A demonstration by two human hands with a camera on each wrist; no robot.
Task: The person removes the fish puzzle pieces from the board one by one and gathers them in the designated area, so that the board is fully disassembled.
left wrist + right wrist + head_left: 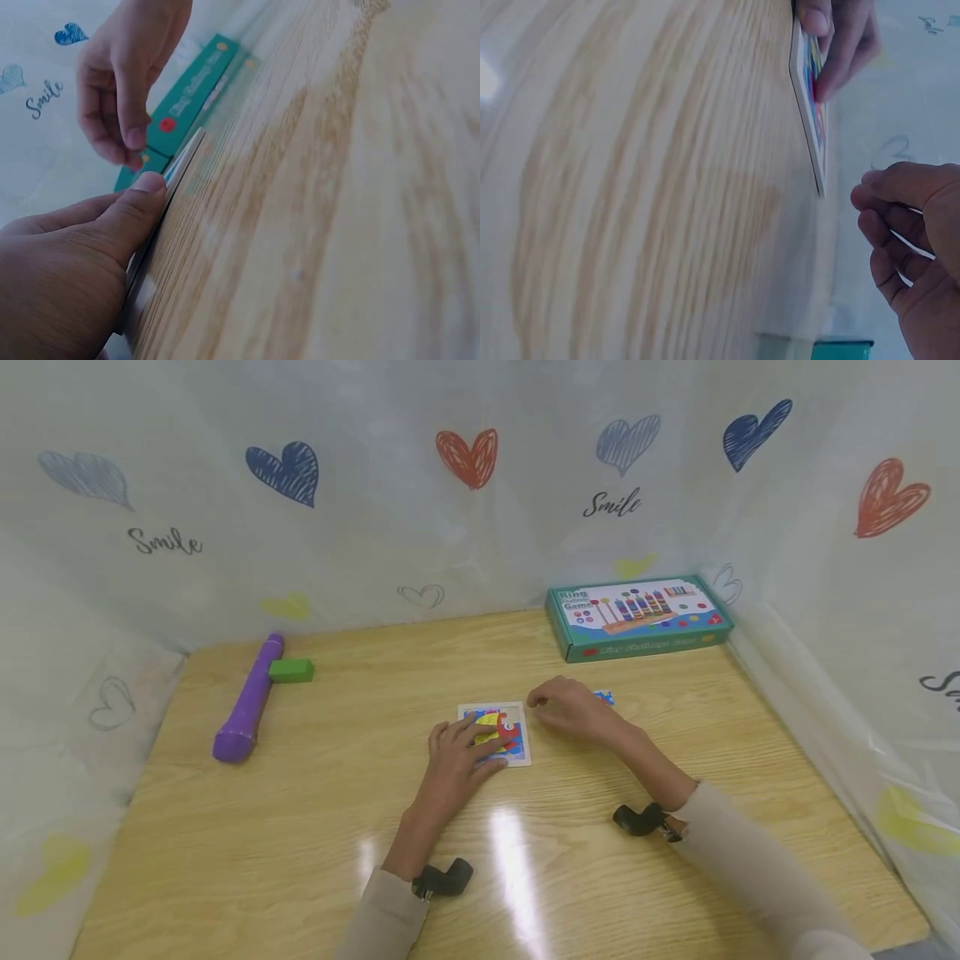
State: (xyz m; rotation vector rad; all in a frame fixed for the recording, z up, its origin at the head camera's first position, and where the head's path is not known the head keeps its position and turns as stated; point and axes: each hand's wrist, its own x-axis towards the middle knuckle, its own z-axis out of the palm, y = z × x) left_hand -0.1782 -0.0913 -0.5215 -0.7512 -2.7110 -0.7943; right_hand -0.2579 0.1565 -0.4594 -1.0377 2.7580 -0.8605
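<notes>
The puzzle board [526, 739] lay under my left hand [452, 764], fingers spread; my empty right hand [576, 710] hovered just beside it, fingers loosely curled.

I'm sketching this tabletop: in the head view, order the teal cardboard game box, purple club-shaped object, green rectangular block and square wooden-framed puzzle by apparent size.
1. Game box
2. Purple object and puzzle: too close to rank; the left hand hides part of the puzzle
3. Green block

The left grip [452, 762] partly hides the puzzle [526, 735], the right grip [576, 712] a blue piece [606, 697]
</notes>
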